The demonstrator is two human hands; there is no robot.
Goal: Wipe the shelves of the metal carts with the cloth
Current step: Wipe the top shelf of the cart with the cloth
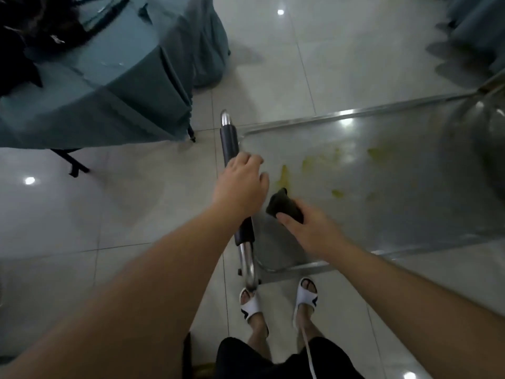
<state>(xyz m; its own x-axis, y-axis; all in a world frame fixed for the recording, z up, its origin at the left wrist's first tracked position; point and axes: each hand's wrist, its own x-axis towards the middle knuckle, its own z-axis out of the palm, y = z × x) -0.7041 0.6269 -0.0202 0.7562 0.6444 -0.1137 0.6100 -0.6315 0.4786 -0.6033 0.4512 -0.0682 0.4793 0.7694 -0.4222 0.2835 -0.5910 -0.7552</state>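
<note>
Yellow-stained cart shelf [396, 209] on tiled floor [109, 214]

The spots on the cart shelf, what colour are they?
Yellowish spots on the cart shelf, in the head view.

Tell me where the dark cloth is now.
The cloth is in the right hand, just above the cart's top shelf, close to the handle and the yellow stains.
</note>
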